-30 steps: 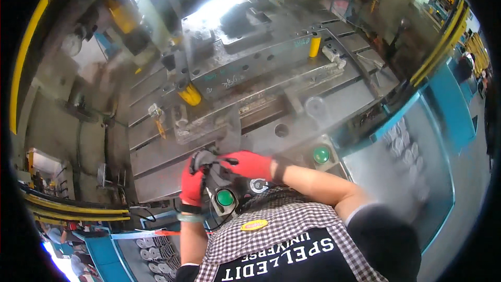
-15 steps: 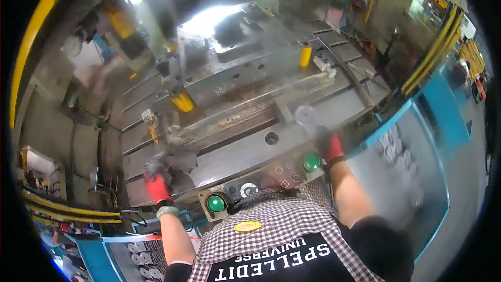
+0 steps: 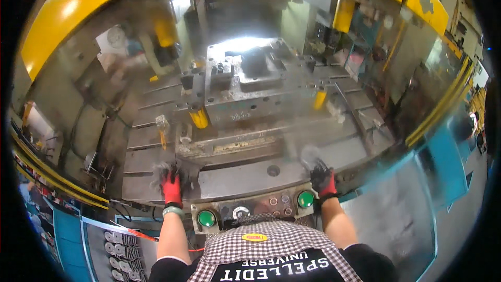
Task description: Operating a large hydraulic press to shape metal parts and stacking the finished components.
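Your left hand (image 3: pixel 171 188) and right hand (image 3: pixel 322 177), both gloved, have spread well apart onto the press bed (image 3: pixel 250 180). Their grip is blurred; you cannot tell. The green buttons (image 3: pixel 206 218) now sit untouched between them.

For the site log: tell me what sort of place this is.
Most likely a metal-stamping shop. A big press with a yellow frame holds a steel die block on a slotted bed, with green push buttons at the front edge, by the gloved hands.
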The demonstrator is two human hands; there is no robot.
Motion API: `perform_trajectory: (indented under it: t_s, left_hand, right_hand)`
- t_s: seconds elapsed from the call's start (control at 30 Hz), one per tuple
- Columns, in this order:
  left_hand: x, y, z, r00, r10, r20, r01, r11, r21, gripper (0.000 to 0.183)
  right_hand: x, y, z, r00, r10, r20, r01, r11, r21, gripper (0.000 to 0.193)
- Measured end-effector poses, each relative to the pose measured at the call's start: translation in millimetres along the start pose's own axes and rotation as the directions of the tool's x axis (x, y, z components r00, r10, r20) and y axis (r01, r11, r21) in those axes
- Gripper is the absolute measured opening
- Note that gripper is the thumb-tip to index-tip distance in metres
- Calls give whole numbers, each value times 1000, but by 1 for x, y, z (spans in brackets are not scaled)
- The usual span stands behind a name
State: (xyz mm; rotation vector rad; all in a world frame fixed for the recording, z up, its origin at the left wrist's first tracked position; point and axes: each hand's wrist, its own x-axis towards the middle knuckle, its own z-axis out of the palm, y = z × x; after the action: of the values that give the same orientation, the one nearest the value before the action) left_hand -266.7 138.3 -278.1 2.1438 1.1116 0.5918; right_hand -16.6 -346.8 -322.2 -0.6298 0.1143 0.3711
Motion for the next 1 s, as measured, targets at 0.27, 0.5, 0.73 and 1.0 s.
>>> perform_trajectory:
  t_s: [0.27, 0.5, 0.73, 1.0]
  left_hand:
    - [-33, -32, -61, 884, -339, -323, 22, 719, -695, 38]
    - [-69, -34, -62, 823, -440, -360, -38, 589, -807, 34]
    - [-136, -52, -80, 767, -553, -324, 12, 518, -855, 39]
    - [-192, -99, -66, 720, -655, -232, 147, 470, -870, 32]
  right_hand:
    - [-39, -59, 89, 964, -118, 236, 151, 981, -124, 54]
    - [48, -45, 279, 861, 14, 508, -80, 991, 109, 46]
    - [115, -13, 408, 924, 100, 369, -240, 903, 356, 48]
    - [210, 20, 381, 678, 77, 731, -336, 917, 215, 46]
